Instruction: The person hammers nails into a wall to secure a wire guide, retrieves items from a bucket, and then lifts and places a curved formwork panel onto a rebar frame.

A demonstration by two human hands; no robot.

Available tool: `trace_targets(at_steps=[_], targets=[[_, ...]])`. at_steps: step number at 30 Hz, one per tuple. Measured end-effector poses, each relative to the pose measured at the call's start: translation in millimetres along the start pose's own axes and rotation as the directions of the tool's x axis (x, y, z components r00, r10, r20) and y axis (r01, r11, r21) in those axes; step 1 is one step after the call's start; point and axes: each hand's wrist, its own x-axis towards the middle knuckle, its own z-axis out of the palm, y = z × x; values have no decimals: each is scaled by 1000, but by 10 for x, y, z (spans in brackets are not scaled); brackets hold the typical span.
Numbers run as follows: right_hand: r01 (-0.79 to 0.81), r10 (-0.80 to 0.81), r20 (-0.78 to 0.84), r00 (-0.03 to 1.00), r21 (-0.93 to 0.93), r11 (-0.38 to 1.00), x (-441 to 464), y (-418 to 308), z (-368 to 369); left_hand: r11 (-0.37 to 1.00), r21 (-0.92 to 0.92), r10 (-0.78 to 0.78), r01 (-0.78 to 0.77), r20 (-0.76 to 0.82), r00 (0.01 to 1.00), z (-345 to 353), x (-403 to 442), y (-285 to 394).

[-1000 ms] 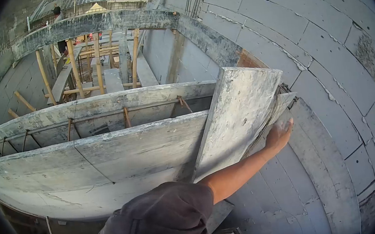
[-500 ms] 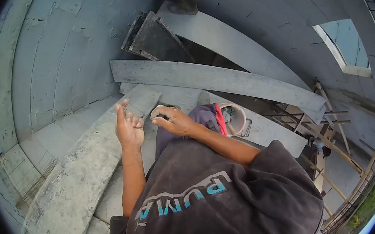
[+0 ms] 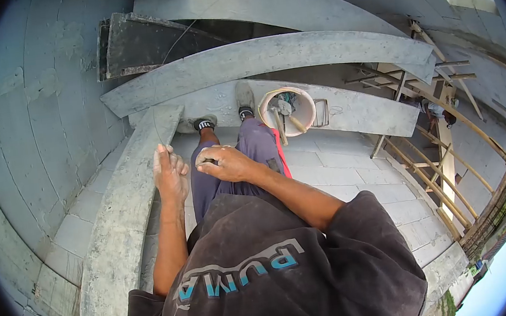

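My left hand is raised over the left plank, fingers bent and the fingertips drawn together. Anything pinched there is too small to make out. Beside it, my right hand is in front of my lap, its fingers curled round toward the thumb. A dark patch shows inside that curl, and I cannot tell whether it is an object. The hands are apart. A thin dark line, like string or wire, crosses the boards beyond; whether it reaches my fingers is unclear.
A bucket with tools stands on a board beyond my knees. A long plank crosses ahead, and another plank lies to my left. Dark panels lean by the block wall. Wooden poles stand over a drop at right.
My view has tilted down and turned, bringing my feet and the whole bucket into sight. My left index finger, stretched up before, has come in toward the thumb. My right hand stays curled.
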Motion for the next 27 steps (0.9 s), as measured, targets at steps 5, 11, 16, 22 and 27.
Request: trace_targets(at_steps=[5, 11, 16, 22, 27], targets=[[-189, 218, -529, 820, 108, 976, -83, 363, -417, 988, 145, 80, -57, -161, 984, -224, 258, -197], [-522, 711, -673, 206, 538, 661, -1258, 2620, -946, 946, 302, 7, 117, -381, 925, -932, 501, -651], [-995, 811, -582, 60, 26, 93, -2331, 3735, -511, 894, 326, -95, 306, -529, 843, -1538, 534, -1149], [-774, 959, -94, -267, 614, -155, -2033, 4319, -404, 835, 384, -163, 394, -512, 843, -1744, 508, -1525], [-801, 912, -240, -332, 582, -138, -1691, 4703, -456, 833, 369, -149, 412, -568, 810, -1717, 551, -1534]])
